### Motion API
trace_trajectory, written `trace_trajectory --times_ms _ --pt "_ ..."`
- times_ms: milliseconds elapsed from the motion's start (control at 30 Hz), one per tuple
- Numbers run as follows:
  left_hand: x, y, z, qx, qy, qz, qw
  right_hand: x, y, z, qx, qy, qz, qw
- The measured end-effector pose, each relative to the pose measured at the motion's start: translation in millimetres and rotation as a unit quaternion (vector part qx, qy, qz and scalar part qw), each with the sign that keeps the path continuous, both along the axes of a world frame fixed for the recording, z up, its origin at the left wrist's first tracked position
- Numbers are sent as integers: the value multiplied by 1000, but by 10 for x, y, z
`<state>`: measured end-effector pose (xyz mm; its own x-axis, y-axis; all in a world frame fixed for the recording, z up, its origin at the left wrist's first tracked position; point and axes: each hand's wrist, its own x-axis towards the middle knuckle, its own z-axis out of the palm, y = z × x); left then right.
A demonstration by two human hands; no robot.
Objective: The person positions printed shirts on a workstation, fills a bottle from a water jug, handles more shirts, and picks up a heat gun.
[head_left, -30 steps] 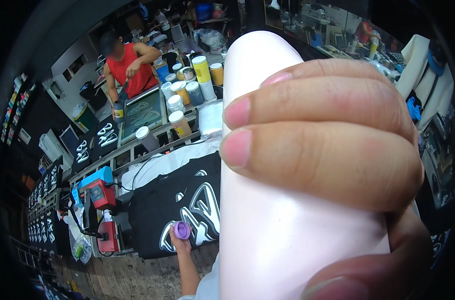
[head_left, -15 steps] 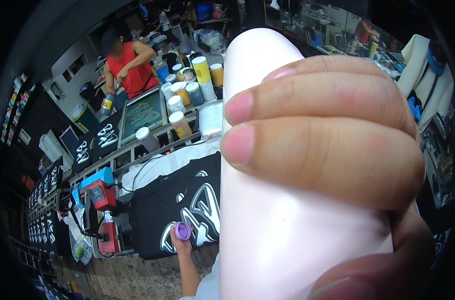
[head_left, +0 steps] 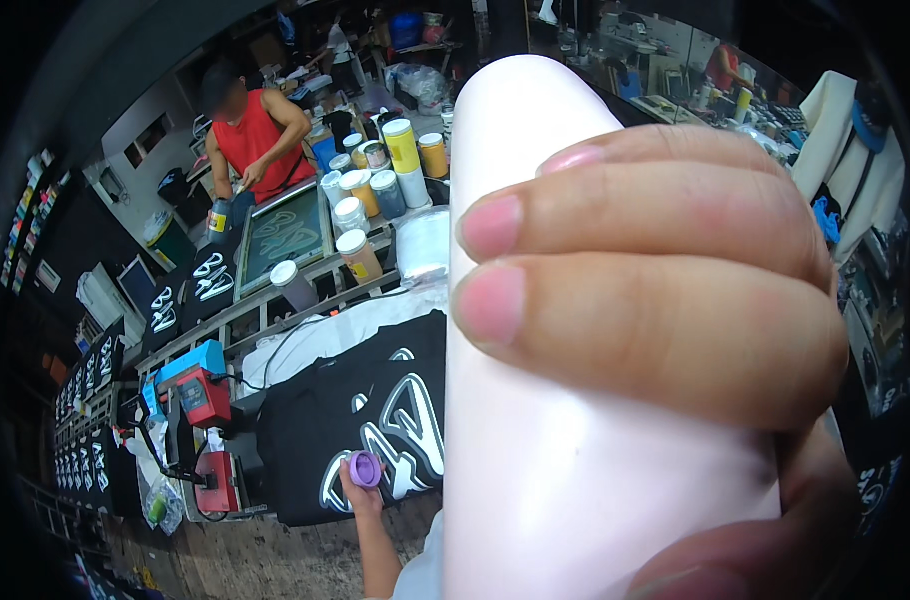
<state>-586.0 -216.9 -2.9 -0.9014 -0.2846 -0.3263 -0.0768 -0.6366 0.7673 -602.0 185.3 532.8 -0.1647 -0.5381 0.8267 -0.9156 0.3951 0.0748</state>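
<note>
Right hand [head_left: 675, 300] grips white bottle [head_left: 565, 480] close to camera, left hand [head_left: 363, 490] closed around purple cap [head_left: 365, 468] over black shirt [head_left: 365, 430].

Jars [head_left: 380, 190] crowd frame rail; black shirt [head_left: 375, 430] surface open beside left hand [head_left: 363, 478].

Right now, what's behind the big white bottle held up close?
The white bottle, gripped by the right hand, covers most of the right side. Left of it show a black printed shirt and paint jars; the rest is hidden.
</note>
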Motion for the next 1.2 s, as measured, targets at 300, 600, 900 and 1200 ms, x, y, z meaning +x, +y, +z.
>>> trace_trajectory --times_ms 300,600,900,1200 --pt "-93 -18 -15 5 -21 -9 1000 51 -111 -78 -62 52 42 996" --pt "-60 -64 -51 -1 -15 -13 1000 -109 -300 -657 -234 64 116 963" --pt "-1 79 313 -7 -3 -38 999 -619 249 -1630 -171 -107 146 968" --pt "-256 638 1321 19 177 -183 967 -516 281 -2399 -179 -176 93 963"
